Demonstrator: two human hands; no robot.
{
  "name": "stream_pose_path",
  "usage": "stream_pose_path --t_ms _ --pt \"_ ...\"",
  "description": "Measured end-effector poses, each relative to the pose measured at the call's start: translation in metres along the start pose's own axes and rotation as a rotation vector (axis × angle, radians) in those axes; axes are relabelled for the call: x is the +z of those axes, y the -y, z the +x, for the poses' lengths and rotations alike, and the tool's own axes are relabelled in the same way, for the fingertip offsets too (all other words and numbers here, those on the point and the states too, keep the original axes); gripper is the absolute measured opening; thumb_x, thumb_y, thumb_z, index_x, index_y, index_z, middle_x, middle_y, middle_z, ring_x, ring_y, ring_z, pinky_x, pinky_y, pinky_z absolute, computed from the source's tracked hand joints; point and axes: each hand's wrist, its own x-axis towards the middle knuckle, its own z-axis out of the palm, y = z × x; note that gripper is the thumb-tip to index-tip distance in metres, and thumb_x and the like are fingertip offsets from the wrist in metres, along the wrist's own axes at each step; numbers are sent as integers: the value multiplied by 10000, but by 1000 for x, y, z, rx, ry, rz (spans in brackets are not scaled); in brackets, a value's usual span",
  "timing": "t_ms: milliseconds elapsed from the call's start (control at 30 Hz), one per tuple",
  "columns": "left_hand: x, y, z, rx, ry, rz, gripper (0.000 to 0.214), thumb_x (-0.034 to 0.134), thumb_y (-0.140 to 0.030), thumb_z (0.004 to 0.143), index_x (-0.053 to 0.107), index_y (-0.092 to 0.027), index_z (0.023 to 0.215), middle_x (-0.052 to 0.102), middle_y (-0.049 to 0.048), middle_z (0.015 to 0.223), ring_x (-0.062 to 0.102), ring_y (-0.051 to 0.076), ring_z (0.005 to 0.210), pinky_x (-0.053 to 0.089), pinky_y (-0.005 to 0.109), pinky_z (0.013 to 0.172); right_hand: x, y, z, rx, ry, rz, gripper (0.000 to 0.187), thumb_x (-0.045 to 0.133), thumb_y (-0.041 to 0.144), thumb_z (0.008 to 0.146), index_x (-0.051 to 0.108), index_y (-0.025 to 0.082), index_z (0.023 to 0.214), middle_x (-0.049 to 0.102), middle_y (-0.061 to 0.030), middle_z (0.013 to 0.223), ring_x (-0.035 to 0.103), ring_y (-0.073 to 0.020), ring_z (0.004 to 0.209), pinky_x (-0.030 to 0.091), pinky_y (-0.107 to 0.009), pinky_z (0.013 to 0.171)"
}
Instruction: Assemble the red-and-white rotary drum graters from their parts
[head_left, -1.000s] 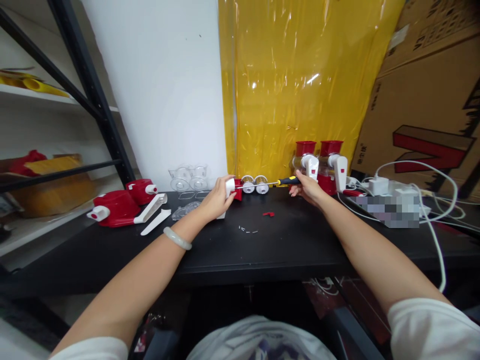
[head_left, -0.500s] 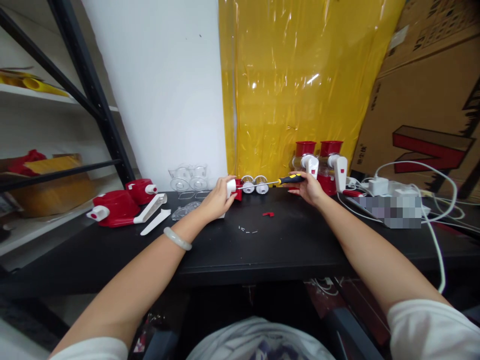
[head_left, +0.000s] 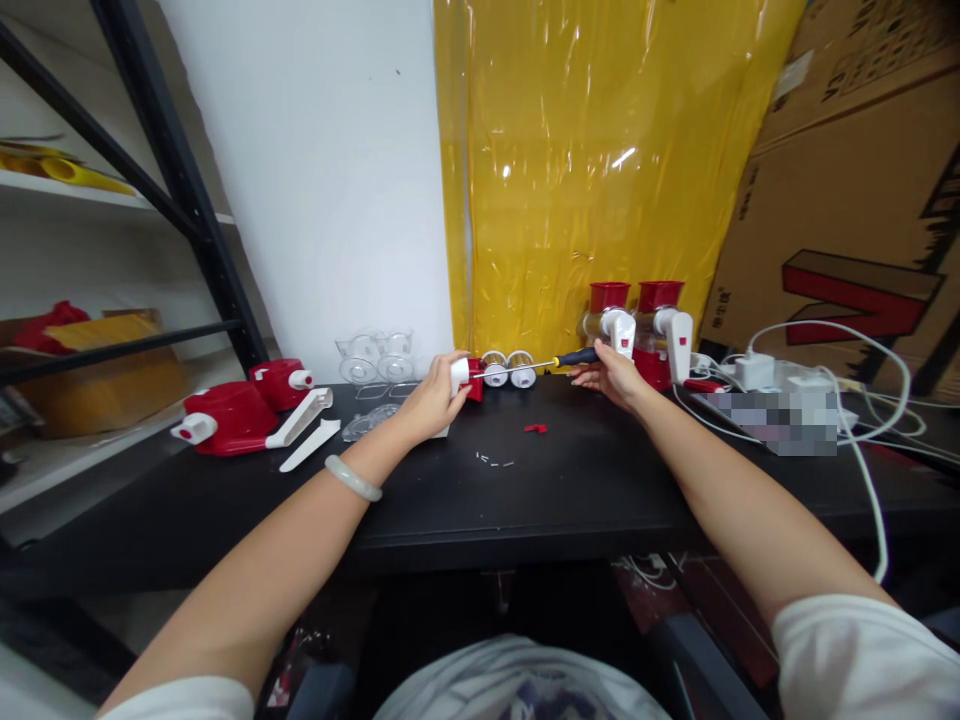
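Across the matte black desk (head_left: pixel 570 500), near its back edge, the left hand (head_left: pixel 429 403) has its grip clamped on a red-and-white plastic part (head_left: pixel 465 375) (glossy, rounded). The right hand (head_left: pixel 611 373) has its grip closed round a screwdriver (head_left: pixel 576 357) by the yellow-and-black handle, thin steel shaft reaching the part.

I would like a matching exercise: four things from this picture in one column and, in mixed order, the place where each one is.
Things:
1. screwdriver
2. red-and-white part
3. small red piece
4. bracelet

Places:
A. around a wrist
B. in the right hand
C. lying loose on the black table
D. in the left hand

Pairs: 1-B, 2-D, 3-C, 4-A.
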Motion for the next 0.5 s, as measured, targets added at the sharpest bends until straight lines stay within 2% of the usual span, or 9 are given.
stream_pose_path --t_ms 100,267,400,500 --pt "-1 -1 0 -8 2 -6 513 487 -260 903 267 -121 1345 429 204 1317 450 286 1280 380 479 1081 -1 -3 2 5 -28 -52 339 421 534 930 492 212 853 652 -25 535 627 -146 447 498 -233 473" --pt "-1 -1 0 -3 -2 -30 523 496 -257 898 265 -138 1352 426 199 1325 451 283 1281 382 485 1076 0 -4 5 -16 -104 -188 414 421 588 906 509 206 775 551 0 398 515 -132 315 414 -219 346" --pt "-1 -2 0 7 2 -20 523 497 -256 899 259 -148 1353 426 190 1319 453 284 1280 389 481 1072 3 0 3 82 -61 -47 329 279 411 961 531 208 898 650 -32 552 658 -181 493 504 -265 464" --pt "-1 -2 0 11 2 -17 518 491 -258 903 258 -140 1351 425 194 1317 447 286 1284 385 482 1074 5 4 0 48 -6 80 235 303 283 908 521 226 974 705 -38 754 714 -203 663 530 -299 547"
